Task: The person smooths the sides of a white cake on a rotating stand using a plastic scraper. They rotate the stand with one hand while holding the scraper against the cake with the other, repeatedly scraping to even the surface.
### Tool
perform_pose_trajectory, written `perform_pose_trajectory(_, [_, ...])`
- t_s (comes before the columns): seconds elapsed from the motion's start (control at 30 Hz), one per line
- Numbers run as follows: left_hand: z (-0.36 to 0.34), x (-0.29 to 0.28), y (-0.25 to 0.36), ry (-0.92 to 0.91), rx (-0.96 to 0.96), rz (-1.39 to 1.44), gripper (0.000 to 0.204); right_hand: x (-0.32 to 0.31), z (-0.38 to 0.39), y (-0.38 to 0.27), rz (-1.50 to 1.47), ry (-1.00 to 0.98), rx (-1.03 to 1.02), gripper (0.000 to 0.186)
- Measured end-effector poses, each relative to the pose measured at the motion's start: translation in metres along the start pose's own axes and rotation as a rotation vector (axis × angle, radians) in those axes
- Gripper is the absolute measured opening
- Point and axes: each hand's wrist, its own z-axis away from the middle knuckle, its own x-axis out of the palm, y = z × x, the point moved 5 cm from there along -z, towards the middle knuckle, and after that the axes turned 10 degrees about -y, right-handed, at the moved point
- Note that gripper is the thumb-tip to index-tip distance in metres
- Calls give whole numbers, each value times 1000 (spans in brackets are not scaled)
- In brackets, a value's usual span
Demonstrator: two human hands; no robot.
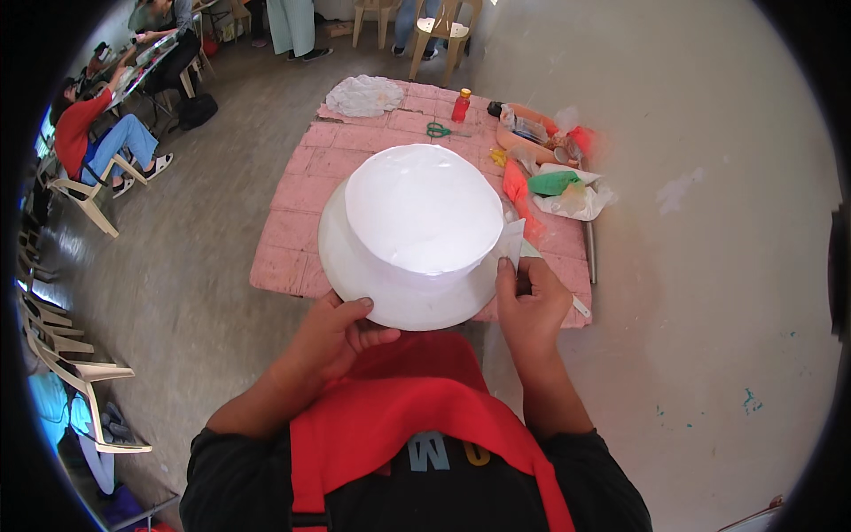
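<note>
A smooth white round form point(424, 208), like a coated cake or a hat crown, rises from a wide white disc point(399, 306). The disc sits over the near part of a pink table. My left hand point(337, 332) grips the disc's near left edge, thumb on top and fingers curled below. At the right side, my right hand point(536, 293) pinches a small flat white piece point(516, 238), like a scraper, between thumb and fingers. This piece stands upright close to the form's side; whether it touches cannot be told.
On the pink table point(288, 235) lie crumpled white plastic point(363, 96), green-handled scissors point(438, 129), a red bottle point(461, 105), an orange tray point(519, 115) of supplies and a green bag point(553, 183). Plastic chairs point(89, 372) and seated people are at left.
</note>
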Motion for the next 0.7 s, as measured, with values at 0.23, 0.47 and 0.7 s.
perform_pose_trajectory(0.23, [-1,6,-3,-42,-44,20,50,-2,2,-5,26,-1,9,11])
perform_pose_trajectory(0.47, [-2,13,-12,-74,-121,18,46,-1,6,-8,46,17,-17,11])
perform_pose_trajectory(0.7, [-5,14,-18,-116,-183,45,34,-2,9,-13,62,12,-39,11])
